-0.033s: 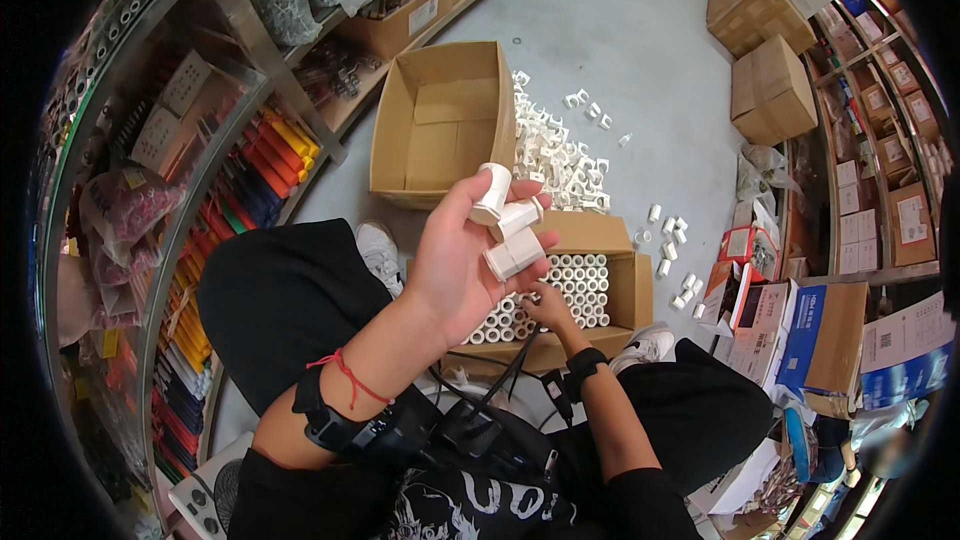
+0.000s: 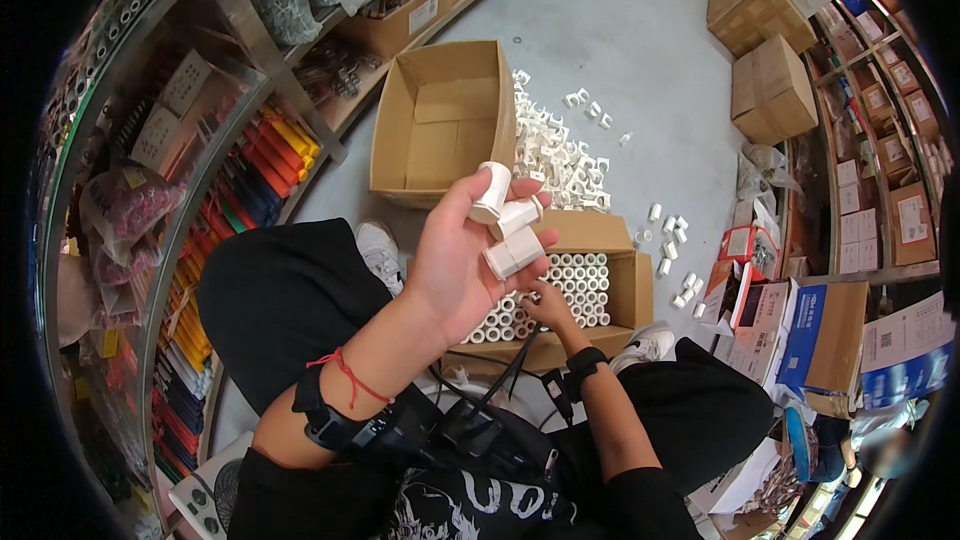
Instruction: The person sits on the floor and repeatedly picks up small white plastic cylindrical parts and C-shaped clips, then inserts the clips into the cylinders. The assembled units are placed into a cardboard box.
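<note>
My left hand [image 2: 445, 265] is raised palm up, with white plastic pipe couplings [image 2: 515, 254] cradled in its curled fingers; three show. Below and beyond it stands a cardboard box [image 2: 628, 292] packed with upright white couplings [image 2: 586, 287] in tight rows, their round ends facing up. My right hand [image 2: 548, 308] reaches into this box, its fingers bent and pinched on a coupling among the rows. Part of that grip and some of the rows are hidden by my hands.
An open cardboard box [image 2: 440, 145] stands beyond on the left. Beside it lies a heap of white pipe clips [image 2: 560, 162]; loose couplings [image 2: 666, 250] lie to the right. Shelves with coloured tubes [image 2: 265, 175] flank my left, cartons [image 2: 770, 90] my right. Cables [image 2: 505, 380] hang before me.
</note>
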{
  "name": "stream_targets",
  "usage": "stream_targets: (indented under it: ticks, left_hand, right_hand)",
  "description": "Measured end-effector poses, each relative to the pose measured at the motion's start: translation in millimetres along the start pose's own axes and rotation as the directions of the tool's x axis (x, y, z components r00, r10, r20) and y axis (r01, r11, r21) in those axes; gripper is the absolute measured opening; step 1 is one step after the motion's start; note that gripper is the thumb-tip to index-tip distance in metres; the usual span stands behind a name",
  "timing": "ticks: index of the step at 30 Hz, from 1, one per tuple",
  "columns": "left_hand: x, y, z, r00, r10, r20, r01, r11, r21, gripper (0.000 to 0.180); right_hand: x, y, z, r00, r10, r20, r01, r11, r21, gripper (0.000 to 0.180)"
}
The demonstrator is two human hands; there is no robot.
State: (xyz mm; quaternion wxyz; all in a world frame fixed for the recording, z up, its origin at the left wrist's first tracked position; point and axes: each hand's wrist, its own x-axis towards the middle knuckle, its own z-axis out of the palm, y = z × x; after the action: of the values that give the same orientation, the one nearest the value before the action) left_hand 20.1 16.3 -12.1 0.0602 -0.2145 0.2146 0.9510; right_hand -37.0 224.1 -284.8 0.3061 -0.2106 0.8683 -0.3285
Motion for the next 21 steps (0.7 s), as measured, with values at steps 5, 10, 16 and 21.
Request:
stream_targets:
  ticks: [5,10,16,21]
  left_hand:
    - [0,-1,0,1.0,-0.006,-0.008,0.006,1.0,-0.008,0.039]
    - [0,-2,2,1.0,0.002,-0.012,-0.002,1.0,-0.002,0.039]
    - [-1,-2,0,1.0,-0.004,0.0,0.004,1.0,-0.009,0.039]
    - [-1,-3,1,1.0,-0.001,0.019,0.001,1.0,-0.003,0.038]
  right_hand:
    - [0,6,5,0.998,0.048,-0.028,-0.047,0.999,0.013,0.029]
    - [2,20,12,0.999,0.008,-0.041,-0.004,0.997,0.078,0.03]
    - [-1,17,11,0.999,0.054,0.002,-0.054,0.996,0.07,0.027]
    - [-4,14,11,0.998,0.055,0.006,-0.055,0.994,0.098,0.021]
